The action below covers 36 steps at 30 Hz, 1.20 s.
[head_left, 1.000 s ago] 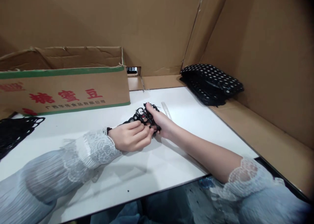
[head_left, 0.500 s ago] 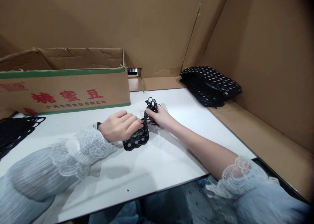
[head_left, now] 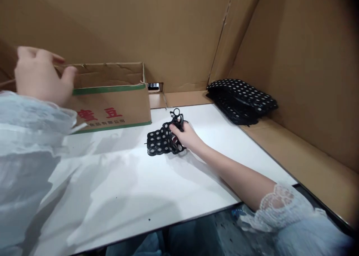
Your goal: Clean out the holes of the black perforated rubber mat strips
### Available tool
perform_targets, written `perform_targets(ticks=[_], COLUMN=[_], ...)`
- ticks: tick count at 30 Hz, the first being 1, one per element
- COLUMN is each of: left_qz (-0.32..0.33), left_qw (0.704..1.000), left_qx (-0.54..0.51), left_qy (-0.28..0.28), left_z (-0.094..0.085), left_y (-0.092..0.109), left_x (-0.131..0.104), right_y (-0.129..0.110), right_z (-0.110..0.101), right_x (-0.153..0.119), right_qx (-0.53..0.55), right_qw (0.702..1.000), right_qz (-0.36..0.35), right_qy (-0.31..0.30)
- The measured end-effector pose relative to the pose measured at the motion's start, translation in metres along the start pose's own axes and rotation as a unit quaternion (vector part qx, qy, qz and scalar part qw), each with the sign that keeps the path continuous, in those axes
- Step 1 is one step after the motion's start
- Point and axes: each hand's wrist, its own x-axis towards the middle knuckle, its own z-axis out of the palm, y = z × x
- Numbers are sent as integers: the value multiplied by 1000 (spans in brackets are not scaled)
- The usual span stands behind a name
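My right hand is closed around the bunched end of a black perforated sheet with rows of round pale spots. Its flatter part reaches left over the white table, and thin black loops stick up above my thumb. My left hand is raised at the far left, in front of the open cardboard box. Its thumb stands apart from the fingers, and nothing shows in it. The lace sleeve of that arm hides the box's left part.
A stack of black spotted sheets lies at the back right, partly over the table's edge. Cardboard walls rise behind and to the right of the white table. A small slot opens in the back wall beside the box.
My left hand has left the black sheet and swung up and left to the box. The sheet now extends left from my right hand, which keeps its grip. The black piece at far left is hidden.
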Motion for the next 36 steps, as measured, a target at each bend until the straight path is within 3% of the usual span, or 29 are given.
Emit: perform_targets(ticks=[2, 6, 7, 9, 15, 22, 27, 32, 36], left_qz=[71, 189, 222, 251, 248, 291, 284, 189, 66], left_qw=[995, 964, 949, 937, 933, 923, 923, 946, 974], left_qx=[43, 10, -17, -40, -84, -34, -21, -107, -158], left_qy=[56, -187, -223, -239, -247, -250, -258, -240, -151], left_z=[-3, -3, -1, 3, 7, 4, 6, 14, 15], left_y=[34, 103, 113, 123, 114, 114, 115, 108, 91], left_x=[-29, -101, -114, -131, -130, -128, -129, -123, -106], right_y=[-5, -18, -21, -26, -30, -31, -28, -25, -24], right_z=[1, 6, 7, 9, 12, 11, 11, 14, 11], right_x=[-4, -22, -27, -35, -39, -43, -41, -36, -33], right_qx=[49, 78, 71, 58, 53, 31, 36, 83, 129], right_qw=[999, 995, 995, 993, 991, 987, 988, 990, 991], right_qz=[-3, -39, -54, -81, -104, -144, -125, -93, -38], right_qy=[-11, -43, -50, -60, -64, -68, -81, -63, -20])
